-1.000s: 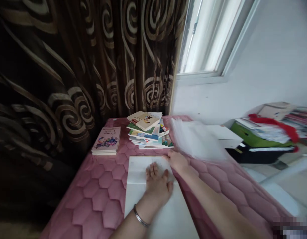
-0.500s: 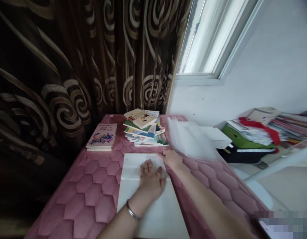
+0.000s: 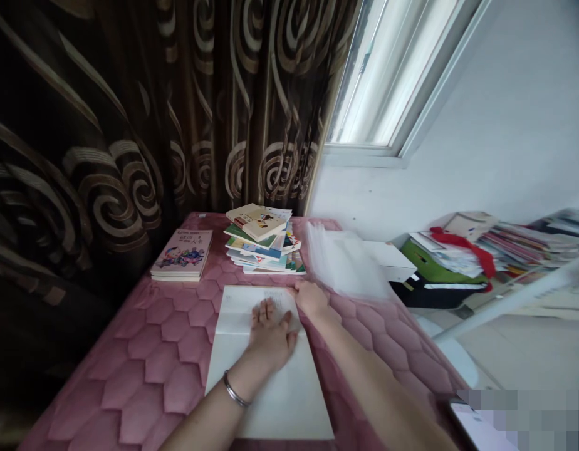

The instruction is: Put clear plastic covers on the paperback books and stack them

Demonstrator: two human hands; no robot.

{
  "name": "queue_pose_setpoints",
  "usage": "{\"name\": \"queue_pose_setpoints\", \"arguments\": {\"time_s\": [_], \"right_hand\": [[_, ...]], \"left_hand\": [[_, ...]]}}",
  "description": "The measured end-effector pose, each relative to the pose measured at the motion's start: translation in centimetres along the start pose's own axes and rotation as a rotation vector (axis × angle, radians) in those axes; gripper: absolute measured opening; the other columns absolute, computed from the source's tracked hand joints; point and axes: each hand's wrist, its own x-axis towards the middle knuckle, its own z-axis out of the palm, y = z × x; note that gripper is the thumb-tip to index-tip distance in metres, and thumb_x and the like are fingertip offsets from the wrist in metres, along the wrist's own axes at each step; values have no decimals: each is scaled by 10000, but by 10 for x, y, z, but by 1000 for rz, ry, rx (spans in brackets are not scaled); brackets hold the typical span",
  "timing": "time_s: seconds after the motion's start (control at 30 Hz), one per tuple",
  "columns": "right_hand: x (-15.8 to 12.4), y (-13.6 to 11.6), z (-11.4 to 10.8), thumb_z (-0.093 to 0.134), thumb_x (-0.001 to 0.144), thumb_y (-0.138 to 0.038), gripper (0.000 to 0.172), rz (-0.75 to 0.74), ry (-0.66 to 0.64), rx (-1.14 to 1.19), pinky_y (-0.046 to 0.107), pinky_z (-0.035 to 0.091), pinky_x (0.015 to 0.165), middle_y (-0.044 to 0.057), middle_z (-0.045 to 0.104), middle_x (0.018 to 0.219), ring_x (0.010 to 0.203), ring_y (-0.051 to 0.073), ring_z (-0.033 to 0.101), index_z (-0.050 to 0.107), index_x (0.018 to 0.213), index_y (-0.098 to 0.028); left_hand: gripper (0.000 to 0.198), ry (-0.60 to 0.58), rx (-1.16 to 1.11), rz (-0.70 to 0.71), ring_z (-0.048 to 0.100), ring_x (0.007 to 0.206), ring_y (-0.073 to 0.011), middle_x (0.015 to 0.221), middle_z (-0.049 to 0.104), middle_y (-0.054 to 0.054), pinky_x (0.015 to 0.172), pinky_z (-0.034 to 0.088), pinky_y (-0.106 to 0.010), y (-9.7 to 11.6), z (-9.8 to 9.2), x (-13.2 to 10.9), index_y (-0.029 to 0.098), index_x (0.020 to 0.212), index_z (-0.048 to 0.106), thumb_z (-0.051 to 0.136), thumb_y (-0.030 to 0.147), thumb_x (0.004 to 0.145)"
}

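Observation:
A pale open book (image 3: 280,401) lies lengthwise before me, a crease running across it and small print near its far edge. My left hand (image 3: 271,335), with a silver bangle on the wrist, rests palm down on the far part, its fingers stretched out and holding nothing. At the far right corner, the fingers of my right hand (image 3: 309,299) are curled together on the book's edge. Its fingertips are partly hidden, so how much paper they grip is unclear. Just beyond the right hand lie clear plastic sheets (image 3: 343,260).
The pink quilted table cover (image 3: 130,376) carries a pile of books (image 3: 264,241) at the back and pink-covered books (image 3: 182,254) at left. A white box (image 3: 388,260) sits by the plastic. A phone (image 3: 477,419) shows at lower right. Beyond are a green bag (image 3: 421,257) and papers.
The view has shifted a little, so everything sits further left. The near edge of the book has come into view. Both hands keep about the same places on the book.

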Motion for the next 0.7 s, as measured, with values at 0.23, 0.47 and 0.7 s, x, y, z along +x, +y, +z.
{"name": "queue_pose_setpoints", "arguments": {"time_s": [0.23, 0.47, 0.7], "right_hand": [[-35, 5, 1, 488, 912, -445, 299, -5, -24, 39, 270, 445, 704, 84, 724, 928, 903, 221, 671, 674, 870, -215], [-30, -4, -5, 535, 877, -304, 209, -33, 0, 60, 324, 458, 799, 130, 700, 1008, 969, 258, 641, 665, 960, -162], [-37, -91, 22, 379, 943, -324, 498, -460, -2, 124, 414, 219, 1123, 121, 417, 1455, 1376, 225, 298, 390, 1405, -137]], "left_hand": [[608, 53, 5, -37, 275, 1395, -289, 1506, 336, -155, 1137, 200, -457, -25, -8, 12, 121, 1420, 379, 305, 456, 918], [543, 99, 76, -71, 185, 1427, -287, 1526, 323, -36, 1149, 82, -544, -100, -26, 12, 233, 1435, 356, 325, 422, 926], [544, 141, 72, -95, 209, 1425, -256, 1523, 321, -80, 1148, 72, -559, -106, -18, 12, 192, 1443, 336, 297, 334, 919]]}}
